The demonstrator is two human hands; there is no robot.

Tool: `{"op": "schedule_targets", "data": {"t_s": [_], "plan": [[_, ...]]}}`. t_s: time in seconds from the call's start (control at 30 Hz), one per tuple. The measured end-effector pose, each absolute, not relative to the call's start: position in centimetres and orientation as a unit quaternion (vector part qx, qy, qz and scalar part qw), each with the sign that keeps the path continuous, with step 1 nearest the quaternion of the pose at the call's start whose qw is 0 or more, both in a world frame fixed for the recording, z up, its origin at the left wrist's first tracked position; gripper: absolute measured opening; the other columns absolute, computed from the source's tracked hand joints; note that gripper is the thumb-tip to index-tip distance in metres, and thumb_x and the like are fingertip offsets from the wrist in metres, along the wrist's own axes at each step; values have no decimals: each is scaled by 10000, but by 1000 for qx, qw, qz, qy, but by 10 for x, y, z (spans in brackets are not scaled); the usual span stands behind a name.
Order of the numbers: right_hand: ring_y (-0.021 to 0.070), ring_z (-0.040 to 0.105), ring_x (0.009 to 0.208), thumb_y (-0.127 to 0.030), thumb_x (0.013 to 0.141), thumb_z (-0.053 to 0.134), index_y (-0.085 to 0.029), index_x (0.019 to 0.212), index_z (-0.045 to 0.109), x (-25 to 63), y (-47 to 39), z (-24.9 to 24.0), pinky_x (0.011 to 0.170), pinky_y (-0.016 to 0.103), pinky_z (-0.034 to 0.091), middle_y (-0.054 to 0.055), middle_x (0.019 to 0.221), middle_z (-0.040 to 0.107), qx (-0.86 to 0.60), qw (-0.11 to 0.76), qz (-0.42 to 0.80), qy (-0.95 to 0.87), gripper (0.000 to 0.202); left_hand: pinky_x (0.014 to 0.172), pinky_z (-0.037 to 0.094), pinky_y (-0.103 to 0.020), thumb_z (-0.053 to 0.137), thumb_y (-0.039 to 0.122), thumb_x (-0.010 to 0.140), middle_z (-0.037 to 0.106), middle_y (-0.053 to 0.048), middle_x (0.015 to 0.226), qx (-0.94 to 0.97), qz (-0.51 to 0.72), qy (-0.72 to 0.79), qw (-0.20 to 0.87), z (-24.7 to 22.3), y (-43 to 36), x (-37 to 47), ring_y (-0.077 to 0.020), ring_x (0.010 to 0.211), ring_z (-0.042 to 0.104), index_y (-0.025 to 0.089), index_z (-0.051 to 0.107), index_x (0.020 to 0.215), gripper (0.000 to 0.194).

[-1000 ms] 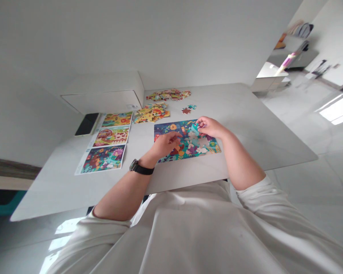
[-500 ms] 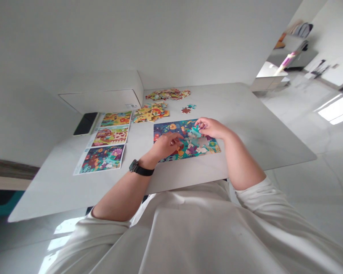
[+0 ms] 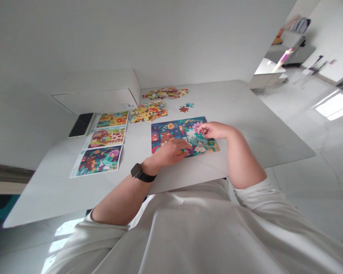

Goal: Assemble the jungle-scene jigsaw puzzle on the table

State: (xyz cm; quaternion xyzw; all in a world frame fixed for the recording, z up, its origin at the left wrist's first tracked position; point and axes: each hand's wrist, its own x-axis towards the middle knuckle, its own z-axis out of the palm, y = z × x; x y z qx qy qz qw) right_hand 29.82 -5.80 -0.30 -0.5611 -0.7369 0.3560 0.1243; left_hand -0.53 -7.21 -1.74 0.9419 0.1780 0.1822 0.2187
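Observation:
A dark blue jigsaw puzzle [image 3: 165,127] with animals lies on the white table, its pieces mostly joined. My left hand [image 3: 174,151], below a black watch, rests over the puzzle's lower middle with fingers spread and nothing held. At the puzzle's right side is my right hand [image 3: 213,130], fingers curled over the teal and purple area; whether a piece is between them is too small to tell. Behind the puzzle lie a few loose brown and teal pieces [image 3: 184,109].
Piles of yellow pieces [image 3: 148,112] and red-and-cream pieces [image 3: 164,93] lie at the back. A picture sheet [image 3: 99,160], a phone [image 3: 81,125] and a white box [image 3: 94,99] stand or lie to the left on the table [image 3: 260,133].
The teal piece at my right hand now lies in the puzzle, where the gap was. My right hand has moved slightly right, and my left hand has shifted right and down.

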Motion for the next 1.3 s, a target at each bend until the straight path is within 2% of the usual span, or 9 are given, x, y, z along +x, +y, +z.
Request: {"op": "schedule_targets", "data": {"t_s": [0.17, 0.37, 0.6, 0.73, 0.97, 1.17, 1.3], "plan": [[172, 700, 841, -85, 722, 725, -221, 1090, 778, 297, -56, -6, 770, 237, 514, -4, 931, 782, -571, 103, 345, -738, 396, 1052, 544, -420, 648, 279, 1019, 750, -104, 1274, 952, 182, 147, 197, -23, -79, 1, -270, 1189, 697, 228, 771, 1228, 248], [190, 712, 868, -73, 711, 744, -236, 1056, 798, 291, -56, -9, 776, 248, 518, 1, 962, 799, -588, 85, 315, -740, 386, 1173, 486, -470, 654, 308, 1023, 672, -109, 1440, 963, 154, 146, 168, -30, -89, 10, -291, 1334, 616, 267, 712, 1403, 386], [184, 701, 850, -15, 704, 764, -255, 1083, 778, 284, -60, -6, 764, 244, 494, -20, 930, 788, -609, 63, 283, -739, 449, 1316, 311, -593, 654, 408, 1030, 515, -148, 1645, 967, 124, 188, 122, -44, -94, 19, -364, 1546, 431, 263, 620, 1541, 532], [186, 697, 849, -4, 694, 801, -256, 1105, 761, 279, -63, -3, 759, 246, 482, -7, 967, 791, -618, 50, 246, -745, 484, 1336, 258, -608, 609, 470, 1052, 498, -157, 1667, 968, 115, 196, 108, -50, -94, 23, -374, 1574, 402, 238, 585, 1574, 572], [203, 719, 892, -123, 710, 906, -252, 1147, 736, 282, -65, -1, 764, 259, 467, 13, 1023, 802, -647, 45, 224, -727, 487, 1326, 280, -593, 573, 481, 1066, 529, -164, 1642, 969, 111, 198, 99, -51, -92, 24, -368, 1543, 445, 203, 557, 1590, 593], [205, 713, 850, -274, 712, 946, -260, 1076, 771, 286, -61, -3, 705, 265, 441, 4, 990, 814, -675, 3, 202, -709, 404, 1303, 325, -591, 581, 464, 1063, 561, -179, 1607, 966, 127, 197, 107, -51, -91, 26, -362, 1502, 492, 190, 556, 1587, 592], [202, 697, 784, -408, 742, 938, -257, 931, 800, 283, -55, -5, 667, 279, 429, 19, 916, 813, -691, 1, 175, -701, 279, 1297, 338, -586, 581, 456, 1062, 577, -184, 1590, 966, 133, 193, 114, -50, -90, 26, -358, 1491, 503, 182, 561, 1583, 588]]}}
